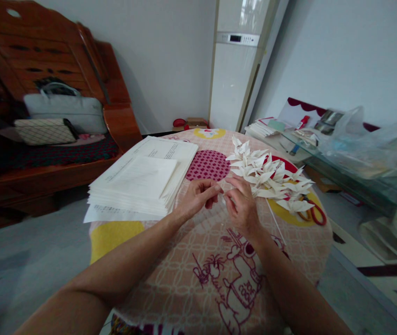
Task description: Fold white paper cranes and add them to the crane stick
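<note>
I am pinching a small paper piece (222, 195) between the narrowed fingertips of my left hand (198, 197) and my right hand (242, 207), holding it just above the patterned tablecloth (198, 260) near the middle of the round table. By my judgement, I am working a fold or crease into it, with the folded paper shapes (271, 177) lying just beyond my right hand and the stack of sheets (142, 181) beside my left. The next move is calling for a firm, even press along the crease, edges aligned, both grips tight.
</note>
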`<state>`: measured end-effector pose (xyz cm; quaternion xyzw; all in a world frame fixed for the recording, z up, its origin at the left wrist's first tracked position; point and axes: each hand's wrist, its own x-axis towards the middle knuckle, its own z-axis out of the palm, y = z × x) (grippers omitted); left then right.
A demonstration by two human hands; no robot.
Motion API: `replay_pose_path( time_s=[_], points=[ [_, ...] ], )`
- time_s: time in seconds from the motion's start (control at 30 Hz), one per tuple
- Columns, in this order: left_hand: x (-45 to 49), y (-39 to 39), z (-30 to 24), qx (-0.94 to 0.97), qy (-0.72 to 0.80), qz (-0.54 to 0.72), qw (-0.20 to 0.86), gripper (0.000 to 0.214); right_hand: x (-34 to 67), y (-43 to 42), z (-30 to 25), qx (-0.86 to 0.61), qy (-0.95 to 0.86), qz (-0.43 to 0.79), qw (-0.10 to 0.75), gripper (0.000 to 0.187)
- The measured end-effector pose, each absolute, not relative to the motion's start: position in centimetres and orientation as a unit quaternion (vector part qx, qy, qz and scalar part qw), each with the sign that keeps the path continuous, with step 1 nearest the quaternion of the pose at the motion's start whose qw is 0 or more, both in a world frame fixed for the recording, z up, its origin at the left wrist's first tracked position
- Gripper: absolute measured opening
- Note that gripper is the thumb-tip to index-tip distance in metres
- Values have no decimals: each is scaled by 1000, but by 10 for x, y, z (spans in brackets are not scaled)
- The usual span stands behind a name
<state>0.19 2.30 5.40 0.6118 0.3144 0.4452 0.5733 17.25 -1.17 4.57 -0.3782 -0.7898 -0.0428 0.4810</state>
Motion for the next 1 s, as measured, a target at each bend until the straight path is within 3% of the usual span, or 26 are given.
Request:
replay_pose_path(
  time_s=[0.73, 1.0],
  points=[
    [-2, 31, 47, 671, 291, 428, 531, 39, 175, -10, 46, -384, -786, -10, 485, 15],
    [-3, 31, 51, 632, 267, 415, 597, 40, 178, -11, 45, -399, -766, 18, 504, 10]
  ],
)
